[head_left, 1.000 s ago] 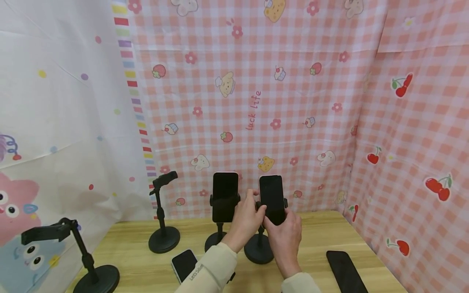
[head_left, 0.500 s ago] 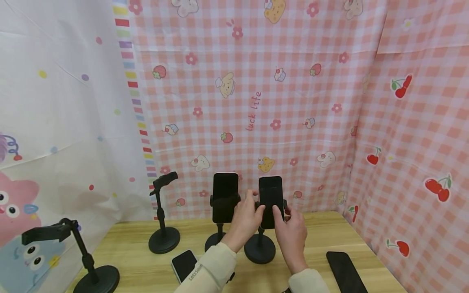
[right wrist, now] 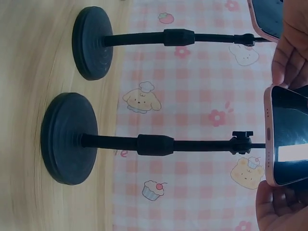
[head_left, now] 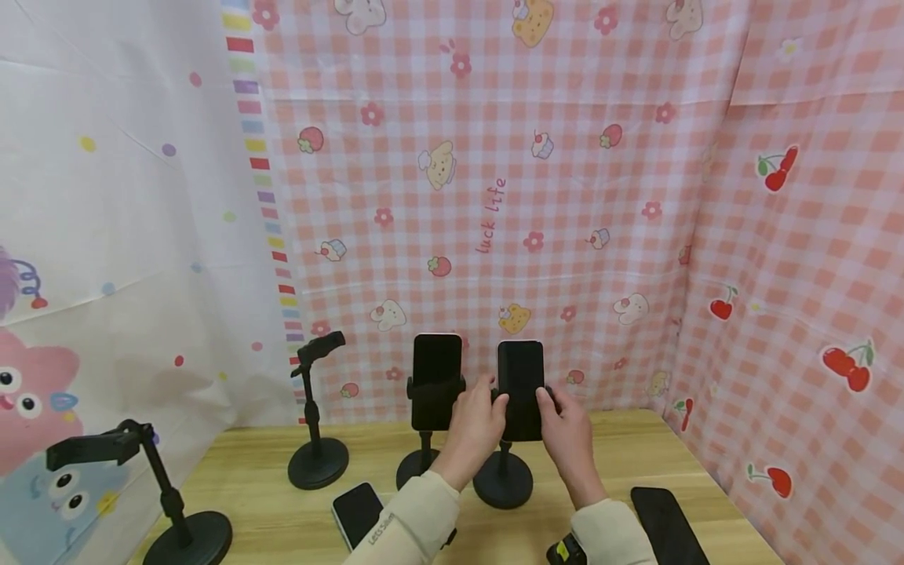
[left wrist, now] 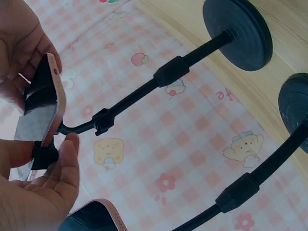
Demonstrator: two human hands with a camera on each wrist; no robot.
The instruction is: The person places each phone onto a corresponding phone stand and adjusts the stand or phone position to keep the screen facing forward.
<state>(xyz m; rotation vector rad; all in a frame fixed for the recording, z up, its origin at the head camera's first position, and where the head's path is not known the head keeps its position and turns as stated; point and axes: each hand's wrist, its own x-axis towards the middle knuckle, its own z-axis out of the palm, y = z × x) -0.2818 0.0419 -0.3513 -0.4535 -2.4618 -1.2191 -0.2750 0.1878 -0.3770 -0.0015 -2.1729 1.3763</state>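
A dark-screened smartphone (head_left: 521,365) with a pink frame stands upright in the clamp of the right-hand phone stand (head_left: 503,482). My left hand (head_left: 472,428) grips the clamp's left arm; in the left wrist view its thumb lies on the black clamp arm (left wrist: 44,156) beside the phone (left wrist: 58,103). My right hand (head_left: 570,431) holds the phone's right edge, thumb at the front and fingers behind. In the right wrist view the phone's lower edge (right wrist: 269,137) shows between both hands. The back of the clamp is mostly hidden.
Just left stands another phone stand (head_left: 417,467) bearing a phone (head_left: 437,365). Two stands without phones, one behind (head_left: 318,463) and one in front (head_left: 187,540), are at the left. Loose phones lie on the table: a white-edged one (head_left: 358,510) and a black one (head_left: 667,524).
My right thumb has moved from the phone's lower front to its right edge, the hand shifting right. The phone has straightened and sits slightly lower. My left hand has stayed in place.
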